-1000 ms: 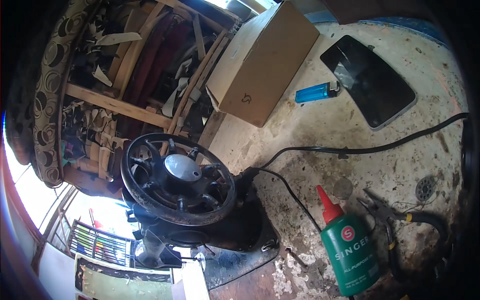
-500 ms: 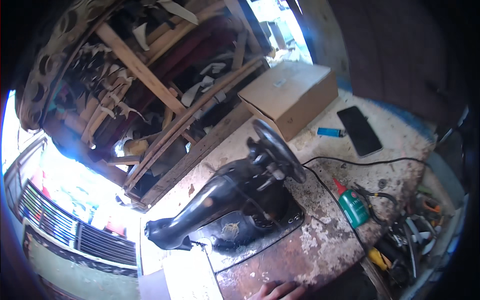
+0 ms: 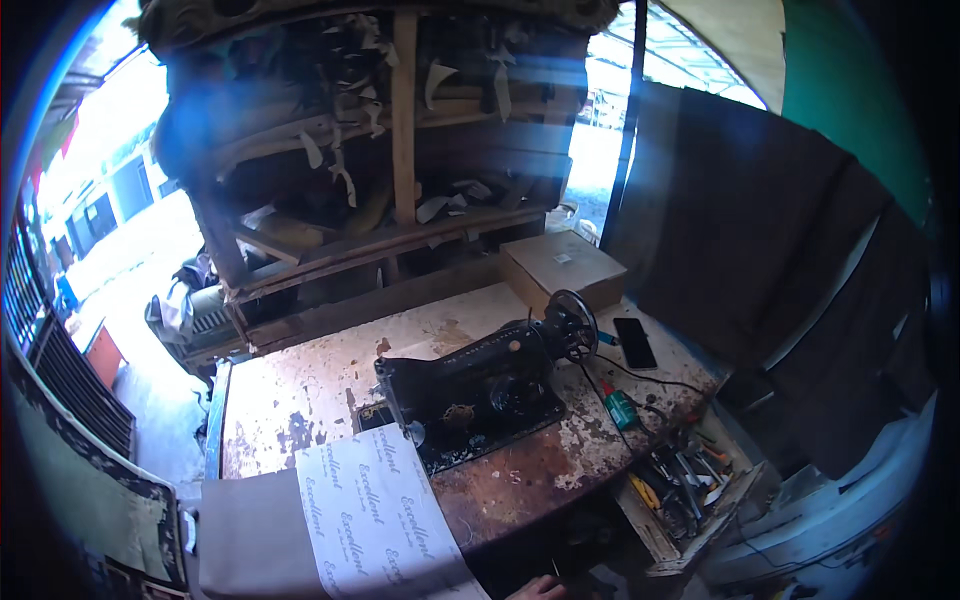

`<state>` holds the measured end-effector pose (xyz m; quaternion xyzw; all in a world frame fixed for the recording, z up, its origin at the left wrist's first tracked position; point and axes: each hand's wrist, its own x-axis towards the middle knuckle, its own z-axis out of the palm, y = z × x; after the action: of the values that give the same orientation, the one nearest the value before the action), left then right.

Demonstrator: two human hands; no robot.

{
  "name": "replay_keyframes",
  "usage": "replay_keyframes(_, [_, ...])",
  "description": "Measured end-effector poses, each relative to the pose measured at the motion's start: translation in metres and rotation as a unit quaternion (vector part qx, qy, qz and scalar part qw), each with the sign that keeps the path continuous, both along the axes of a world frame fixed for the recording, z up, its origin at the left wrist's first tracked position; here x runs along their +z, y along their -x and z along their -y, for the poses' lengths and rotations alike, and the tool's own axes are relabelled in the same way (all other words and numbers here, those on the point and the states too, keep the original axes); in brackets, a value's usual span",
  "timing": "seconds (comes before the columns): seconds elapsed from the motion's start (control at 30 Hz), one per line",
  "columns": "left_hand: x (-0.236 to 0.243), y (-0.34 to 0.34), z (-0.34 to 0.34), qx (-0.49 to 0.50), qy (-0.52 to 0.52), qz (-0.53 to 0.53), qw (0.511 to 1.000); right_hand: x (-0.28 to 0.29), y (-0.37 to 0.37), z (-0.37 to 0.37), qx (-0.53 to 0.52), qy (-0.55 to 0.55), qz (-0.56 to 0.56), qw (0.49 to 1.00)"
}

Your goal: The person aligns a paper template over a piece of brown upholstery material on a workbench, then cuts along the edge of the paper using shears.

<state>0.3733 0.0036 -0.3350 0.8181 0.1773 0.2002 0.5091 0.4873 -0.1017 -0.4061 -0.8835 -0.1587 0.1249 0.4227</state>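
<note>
A black hand-wheel sewing machine (image 3: 470,395) stands on a worn wooden table (image 3: 265,390). A white printed sheet (image 3: 360,500) lies at the machine's left end, beside a plain grey-brown piece of material (image 3: 250,535). My right hand (image 3: 538,590) shows only in part at the bottom edge, near the sheet, fingers bent together; what they hold, if anything, is hidden. My left hand is out of view. A green oil bottle with red nozzle (image 3: 618,408), pliers and a black phone (image 3: 633,343) lie right of the machine.
A cardboard box (image 3: 562,268) sits at the back, before an upturned sofa frame (image 3: 403,120) with torn scraps. An open drawer of tools (image 3: 680,480) juts out at the right below a cable. Dark panels (image 3: 720,230) stand on the right, a barred gate at the left.
The view has pulled back and up from the close look at the hand wheel, showing the whole table. My right hand, absent a second ago, shows at the bottom edge.
</note>
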Motion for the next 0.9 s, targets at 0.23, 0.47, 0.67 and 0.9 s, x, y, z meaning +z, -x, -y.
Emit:
replay_keyframes(0.23, [-0.029, 0.016, -0.011, -0.093, 0.391, -0.078, 0.912, 0.07, 0.05, 0.044, 0.225, -0.088, 0.056, 0.969])
replay_keyframes(0.47, [0.043, 0.06, -0.065, -0.11, 0.2, -0.088, 0.97, 0.077, 0.058, 0.033, 0.153, 0.047, 0.005, 0.987])
replay_keyframes(0.67, [0.103, 0.142, -0.101, -0.079, 0.13, 0.143, 0.978, 0.171, 0.061, -0.026, 0.13, -0.002, 0.19, 0.973])
replay_keyframes(0.9, [0.15, 0.177, -0.102, 0.06, 0.286, 0.236, 0.927, 0.226, 0.105, -0.059, 0.263, -0.179, 0.084, 0.944])
